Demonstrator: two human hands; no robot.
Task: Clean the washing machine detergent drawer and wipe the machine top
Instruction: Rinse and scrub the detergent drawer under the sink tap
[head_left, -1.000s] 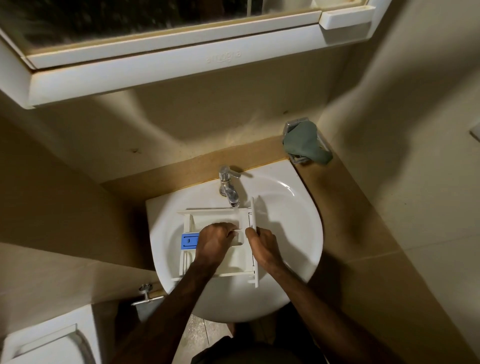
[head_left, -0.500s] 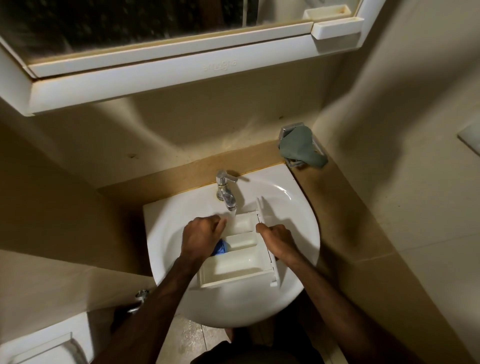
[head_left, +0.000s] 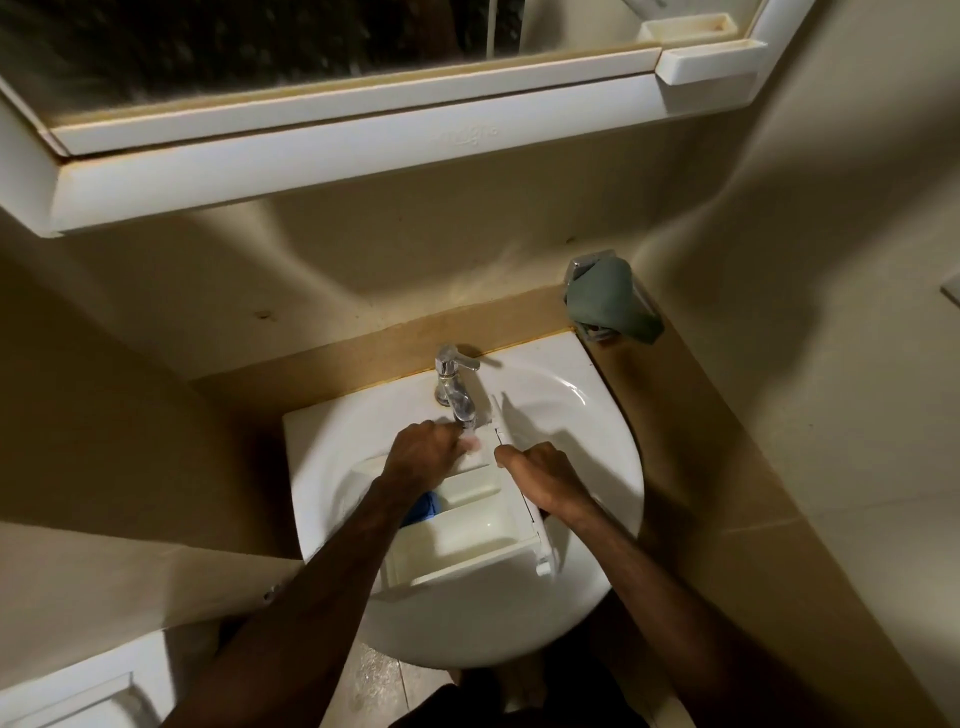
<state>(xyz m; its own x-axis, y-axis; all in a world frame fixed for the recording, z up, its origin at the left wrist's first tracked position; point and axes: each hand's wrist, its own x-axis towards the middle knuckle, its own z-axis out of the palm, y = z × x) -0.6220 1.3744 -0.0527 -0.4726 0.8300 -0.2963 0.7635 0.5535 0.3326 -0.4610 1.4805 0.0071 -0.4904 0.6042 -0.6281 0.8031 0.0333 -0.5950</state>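
Rinsing now: the detergent drawer (head_left: 467, 535) has swung from flat to angled in the sink (head_left: 587, 457), its far end under the tap (head_left: 457, 384); left hand (head_left: 426, 452) rubs there, fingers blurred, right hand (head_left: 540, 478) grips its front panel.

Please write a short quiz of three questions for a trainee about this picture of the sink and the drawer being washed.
1. True or false: the white plastic detergent drawer lies inside the white ceramic sink.
2. Which hand reaches under the chrome tap? A) left hand B) right hand C) neither
3. Fill in: the grey-green cloth hangs on a metal holder in the far ____ corner, by the wall.

Key:
1. True.
2. A. Its fingertips are at the spout, blurred; the right hand grips the drawer's front panel.
3. Right.
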